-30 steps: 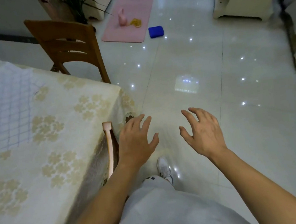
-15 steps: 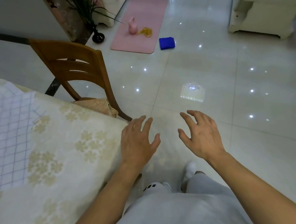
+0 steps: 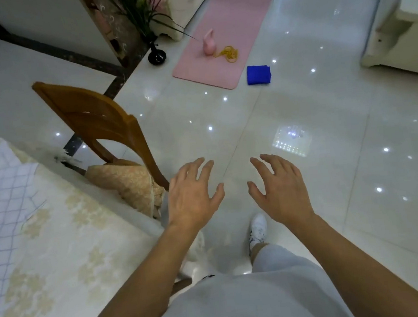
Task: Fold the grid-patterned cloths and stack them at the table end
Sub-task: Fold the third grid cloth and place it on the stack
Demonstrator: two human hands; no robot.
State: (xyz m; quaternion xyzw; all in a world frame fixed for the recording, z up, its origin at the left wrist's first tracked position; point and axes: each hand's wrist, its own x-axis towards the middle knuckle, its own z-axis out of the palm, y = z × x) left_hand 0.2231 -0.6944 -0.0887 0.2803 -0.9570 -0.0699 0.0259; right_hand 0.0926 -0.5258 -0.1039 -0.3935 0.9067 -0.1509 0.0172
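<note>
White cloth with a thin blue-grey grid [image 3: 0, 204] lies flat on the counter [image 3: 83, 247], at its far left part, on top of a cream tablecloth with pale flower prints. I count one such cloth; whether it has more than one layer I cannot tell. The visible part stretches from the far end of the counter toward the person. The left border of the picture cuts it off, so its full shape and its long axis are not sure.

Two hands are in view. The left hand [image 3: 192, 198] and the right hand [image 3: 280, 192] hover side by side over the shiny floor, palms down, fingers spread and a little bent, grasping nothing. Both are well apart from the grid cloth. The left hand is just beyond the counter edge, near one wooden chair [image 3: 91, 118] with a beige cushion [image 3: 128, 181].

One white shoe [image 3: 258, 227] shows below the right hand; the other foot is hidden. Farther away lie one pink mat [image 3: 228, 28] and, just beside it, one folded blue cloth [image 3: 258, 74].
</note>
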